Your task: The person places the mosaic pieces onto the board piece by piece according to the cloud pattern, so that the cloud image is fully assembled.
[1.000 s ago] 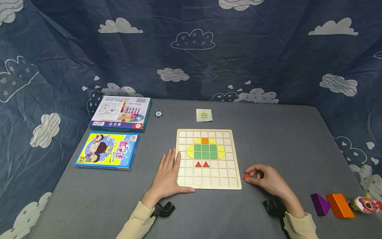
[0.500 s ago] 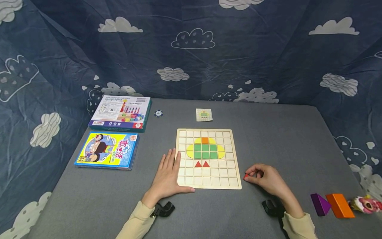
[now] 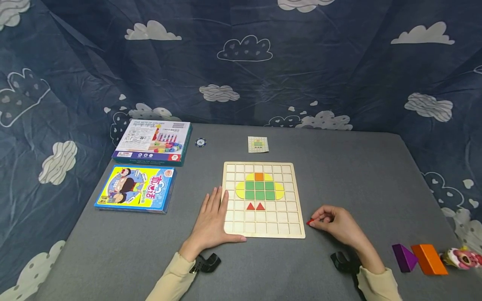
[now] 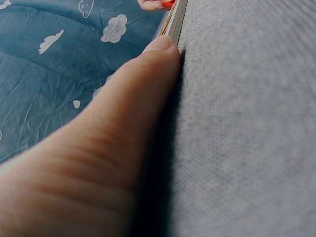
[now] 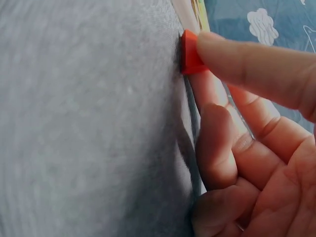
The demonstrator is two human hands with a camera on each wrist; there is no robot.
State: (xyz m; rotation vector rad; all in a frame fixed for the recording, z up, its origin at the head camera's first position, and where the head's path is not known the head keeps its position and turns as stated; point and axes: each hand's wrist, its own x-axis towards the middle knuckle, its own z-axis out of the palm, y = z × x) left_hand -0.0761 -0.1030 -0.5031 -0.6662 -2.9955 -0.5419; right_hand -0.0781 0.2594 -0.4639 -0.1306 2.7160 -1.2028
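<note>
On table, right of board: red piece (image 3: 310, 222) pinched at fingertips of right hand (image 3: 337, 229), down on grey table (image 3: 357, 175), just off lower right corner of wooden board (image 3: 263, 228).
Right hand state: thumb and forefinger closed on red piece; other fingers curled under, per right wrist view (image 5: 217, 148). Piece (image 5: 190, 52) touches or nearly touches table surface.
Left hand state: left hand (image 3: 212, 221) flat, fingers straight, on table at board's lower left corner; fingertips overlap left edge of board, thumb (image 4: 148, 79) along near edge (image 4: 174, 24). Holds nothing, presses only.
Key relation: board lies left of the pinch, open cells of bottom rows closest. Two red triangles (image 3: 255, 206) sit further left and up, in row under green squares (image 3: 260, 190); free cell right of them lies diagonally up-left from piece.
Nearer hand: right, already gripping. Left well apart from piece, across board width.
Piece shape: small, flat, red; likely triangle like the two placed, but mostly hidden by fingers.
Pointing / long axis: cannot tell. Only one edge and corner visible in right wrist view; head view too small.
Judgement: orientation check needed before seating; placed triangles point away from person.
Reference: small pattern card (image 3: 257, 144) beyond far edge of board.
Off to far right: purple block (image 3: 403, 257), orange block (image 3: 429, 259), untouched.
</note>
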